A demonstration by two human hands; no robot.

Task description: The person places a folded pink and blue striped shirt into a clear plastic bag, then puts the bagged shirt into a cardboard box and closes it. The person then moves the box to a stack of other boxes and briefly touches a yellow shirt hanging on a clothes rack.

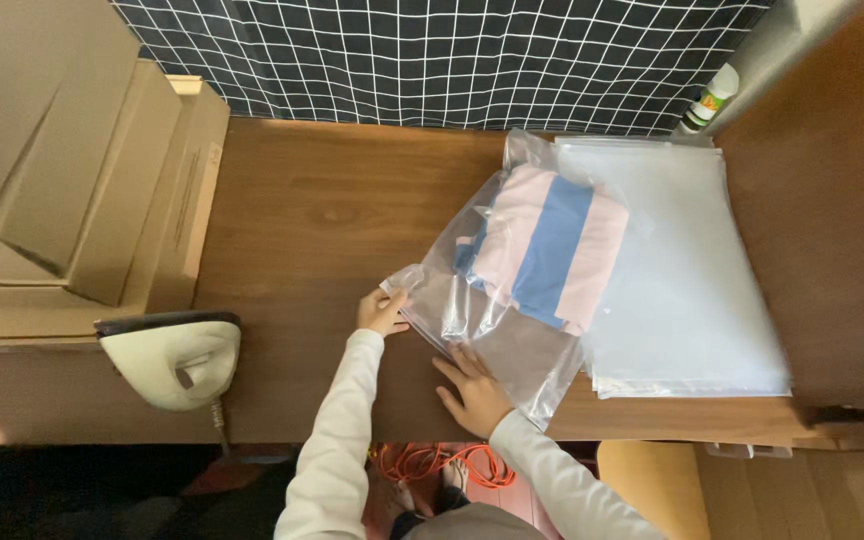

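1. Left hand (382, 311) pinches the near-left corner of a clear plastic bag (497, 330), fingers closed on the bag's edge, white sleeve running back toward the camera.
2. Right hand (472, 388) lies flat and spread on the bag's near edge, pressing it onto the wooden table (302, 220); fingers apart, gripping nothing.
3. The two hands sit near each other but apart, both along the bag's open end.
4. Inside the bag: a folded garment (547, 250), pink with a broad blue stripe (a bit of darker blue shows at its left side). It fills the far half of the bag; the near half looks empty and wrinkled.
5. The bag lies at an angle in the table's middle, its far end overlapping a stack of flat clear bags (687, 290) to the right.
6. Clothes iron (174, 358) stands at the table's near-left edge, well apart from the hands.
7. Cardboard boxes (72, 190) stacked at left.
8. White bottle (709, 100) with green label at far right corner, against the dark grid-pattern cloth (432, 60).
9. Orange cable (432, 465) coiled on the floor below.
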